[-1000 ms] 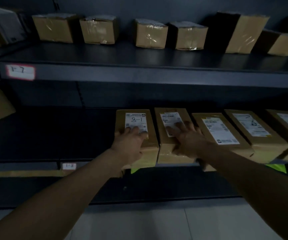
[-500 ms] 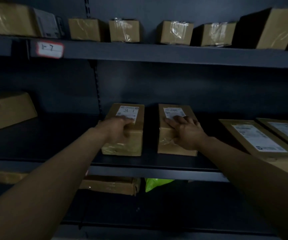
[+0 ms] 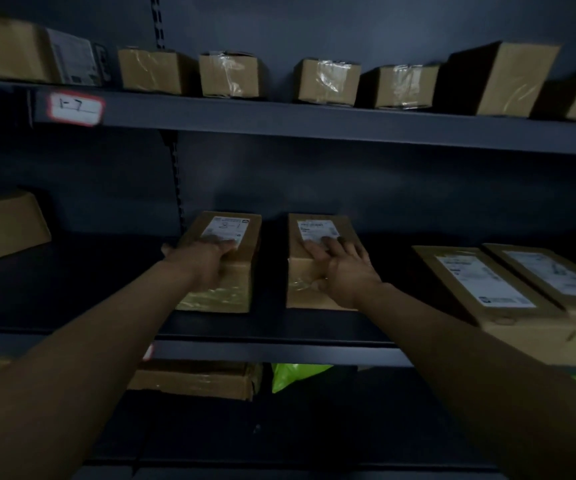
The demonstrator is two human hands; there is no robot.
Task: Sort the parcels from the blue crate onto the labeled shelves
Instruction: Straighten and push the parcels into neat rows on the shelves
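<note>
Dark shelving fills the view, and plenty of sorting already looks done: the top shelf (image 3: 314,124), tagged with a handwritten label (image 3: 74,109) that seems to read 1-7, carries a full row of taped parcels (image 3: 328,81). Down on the middle shelf (image 3: 272,327), flat parcels (image 3: 483,282) sit stacked off to the right, and two more stand side by side in the centre, a gap between them. The left hand (image 3: 207,265) lies on the left parcel (image 3: 224,261), fingers curled over its top edge at the shipping sticker; the right hand (image 3: 342,271) presses the right parcel (image 3: 317,258), fingers spread flat on top, thumb on the front face. Both boxes look fully seated, so this pair is all but placed. The blue crate is out of sight, so what's left to sort I can't say
</note>
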